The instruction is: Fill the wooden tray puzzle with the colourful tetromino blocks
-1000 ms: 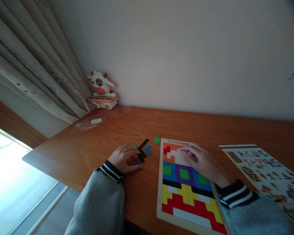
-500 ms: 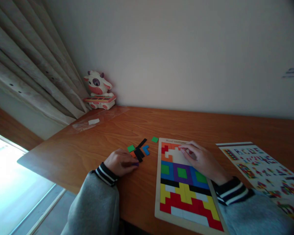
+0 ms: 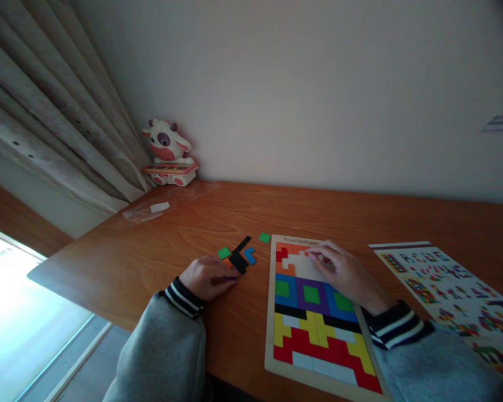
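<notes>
On an orange-brown wooden desk [image 3: 159, 251], the right hand [image 3: 343, 273] rests fingertips, nearly closed, in the bare upper gap of a wooden-framed puzzle board of coloured tiles [image 3: 314, 318], while the left hand [image 3: 207, 277], curled, covers loose tiles beside a black piece [image 3: 238, 260]; a careless sweep might scatter them.

We saw a smooth, lightly glossy wooden desk [image 3: 171, 245], a pale wooden puzzle board [image 3: 269, 335], and matt cloth curtains [image 3: 46, 111].
</notes>
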Available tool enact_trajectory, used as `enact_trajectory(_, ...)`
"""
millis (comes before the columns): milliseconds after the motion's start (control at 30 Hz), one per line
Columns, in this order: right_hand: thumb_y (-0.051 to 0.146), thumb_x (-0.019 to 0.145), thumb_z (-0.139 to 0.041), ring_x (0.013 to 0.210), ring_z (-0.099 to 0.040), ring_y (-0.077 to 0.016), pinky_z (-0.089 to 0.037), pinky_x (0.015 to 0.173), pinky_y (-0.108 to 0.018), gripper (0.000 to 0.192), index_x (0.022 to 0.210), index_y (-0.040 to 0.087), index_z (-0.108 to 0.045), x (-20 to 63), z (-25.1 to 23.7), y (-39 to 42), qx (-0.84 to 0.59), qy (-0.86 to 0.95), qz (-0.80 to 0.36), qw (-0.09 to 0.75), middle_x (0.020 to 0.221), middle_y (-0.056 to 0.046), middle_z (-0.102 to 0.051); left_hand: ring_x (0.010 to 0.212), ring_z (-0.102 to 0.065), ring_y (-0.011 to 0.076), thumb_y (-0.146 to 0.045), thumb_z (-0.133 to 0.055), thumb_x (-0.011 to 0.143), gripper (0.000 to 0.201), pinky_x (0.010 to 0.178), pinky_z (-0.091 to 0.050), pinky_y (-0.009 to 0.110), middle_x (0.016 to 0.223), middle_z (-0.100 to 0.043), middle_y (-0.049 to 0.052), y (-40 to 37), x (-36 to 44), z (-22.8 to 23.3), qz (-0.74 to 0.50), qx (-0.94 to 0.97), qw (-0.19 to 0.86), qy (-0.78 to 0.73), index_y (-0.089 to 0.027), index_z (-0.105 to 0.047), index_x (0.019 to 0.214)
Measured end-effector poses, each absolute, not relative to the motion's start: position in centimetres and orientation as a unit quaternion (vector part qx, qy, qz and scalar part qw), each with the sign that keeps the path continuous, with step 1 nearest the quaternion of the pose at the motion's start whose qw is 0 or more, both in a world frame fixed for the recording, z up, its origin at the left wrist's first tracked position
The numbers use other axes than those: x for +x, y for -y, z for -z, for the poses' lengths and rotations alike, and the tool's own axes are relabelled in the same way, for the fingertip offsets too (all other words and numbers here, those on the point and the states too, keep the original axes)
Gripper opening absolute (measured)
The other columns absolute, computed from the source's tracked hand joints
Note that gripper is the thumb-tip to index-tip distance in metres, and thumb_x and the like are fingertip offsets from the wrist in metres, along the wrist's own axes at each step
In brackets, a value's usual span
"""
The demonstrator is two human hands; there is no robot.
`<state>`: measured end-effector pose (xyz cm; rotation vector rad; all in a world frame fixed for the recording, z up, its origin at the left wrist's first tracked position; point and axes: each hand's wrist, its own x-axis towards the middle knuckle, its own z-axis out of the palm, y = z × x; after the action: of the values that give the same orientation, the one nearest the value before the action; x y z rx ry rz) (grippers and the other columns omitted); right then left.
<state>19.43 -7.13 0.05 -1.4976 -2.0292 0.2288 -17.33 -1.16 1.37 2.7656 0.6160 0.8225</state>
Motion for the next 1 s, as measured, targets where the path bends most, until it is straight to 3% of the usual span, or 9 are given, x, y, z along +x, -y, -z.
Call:
enact_trajectory(167, 0.034, 0.097, -0.047, 0.101, -0.064, -0.0234, -0.051, 0.089, -0.04, 0.023, 0.106, 0.024, -0.066, 19.4, 0.1, 7.1, -0.557, 0.769, -0.082, 0.302, 0.108, -0.008, -0.066, 0.076, -0.073, 0.0153, -0.031, -0.068, 0.087, 0.015, 0.074, -0.058, 0.026, 0.086, -0.077, 0.004, 1.4, -17.0, -1.6, -0.273, 0.936, 0.117, -0.189, -0.02, -0.074, 0.097)
enact_trajectory(333, 0.035, 0.097, -0.046, 0.101, -0.063, -0.0239, -0.052, 0.089, -0.041, 0.024, 0.106, 0.024, -0.065, 19.4, 0.2, 7.0, -0.555, 0.772, -0.079, 0.299, 0.107, -0.008, -0.066, 0.083, -0.071, 0.0197, -0.049, -0.076, 0.078, 0.044, 0.077, -0.058, 0.03, 0.092, -0.076, 0.008, 1.3, -17.3, -1.5, -0.258, 0.932, 0.102, -0.232, -0.018, -0.072, 0.108)
enact_trajectory(767, 0.035, 0.097, -0.046, 0.101, -0.063, -0.0234, -0.051, 0.089, -0.04, 0.024, 0.106, 0.024, -0.065, 19.4, 0.1, 7.1, -0.559, 0.769, -0.087, 0.297, 0.108, -0.008, -0.065, 0.061, -0.068, 0.0114, -0.025, -0.06, 0.088, 0.018, 0.06, -0.056, 0.019, 0.075, -0.074, 0.003, 2.2, -16.6, -1.6, -0.297, 0.921, 0.069, -0.243, -0.019, -0.073, 0.1)
enact_trajectory(1000, 0.04, 0.096, -0.048, 0.095, -0.063, -0.0216, -0.051, 0.085, -0.039, 0.026, 0.105, 0.024, -0.067, 18.4, -0.9, 7.4, -0.562, 0.741, -0.149, 0.337, 0.107, -0.007, -0.067, 0.08, -0.074, 0.0138, -0.018, -0.054, 0.095, 0.021, 0.074, -0.06, 0.021, 0.094, -0.077, 0.006, 2.9, -15.1, -2.0, -0.306, 0.918, 0.136, -0.214, -0.017, -0.07, 0.108)
